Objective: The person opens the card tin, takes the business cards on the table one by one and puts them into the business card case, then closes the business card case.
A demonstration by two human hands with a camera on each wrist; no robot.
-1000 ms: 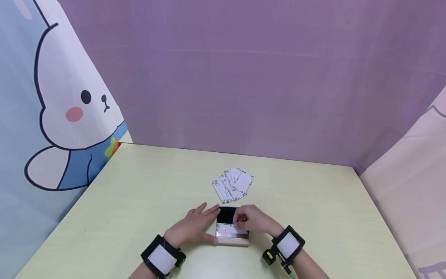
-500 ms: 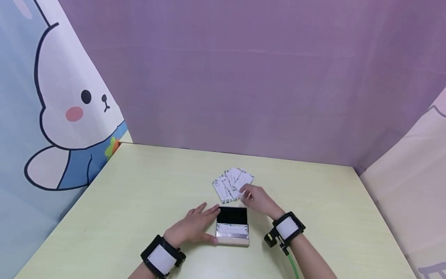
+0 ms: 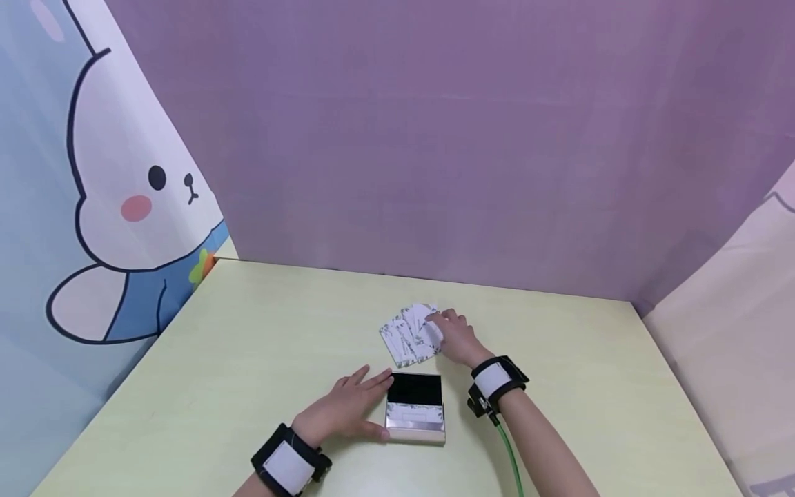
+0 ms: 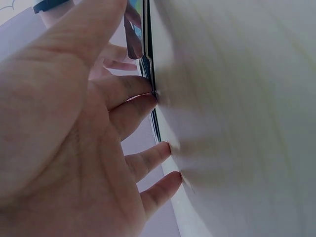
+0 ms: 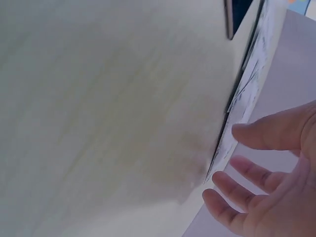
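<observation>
The print on the fanned white cards with leafy green edging is too small to read, and the right hand covers their right side. Both wrist views are motion-blurred, so the small open silver card case with a black lid lining shows only as a dark edge-on sliver by the left hand.

We see the head view evenly and softly lit, bright without harsh glare; light seems to come from above and in front, since the shadows are faint. A thin soft shadow lies under the left hand and along the near edge of the card case on the table. The purple backdrop shows gentle uneven shading, slightly darker toward the upper corners. The head view is sharp at centre, with slight wide-angle bending at its edges. Both wrist views are soft: we see the table surface smeared and out of focus, the cards blurred, and the fingers close to the lens somewhat clearer, warmly lit.
</observation>
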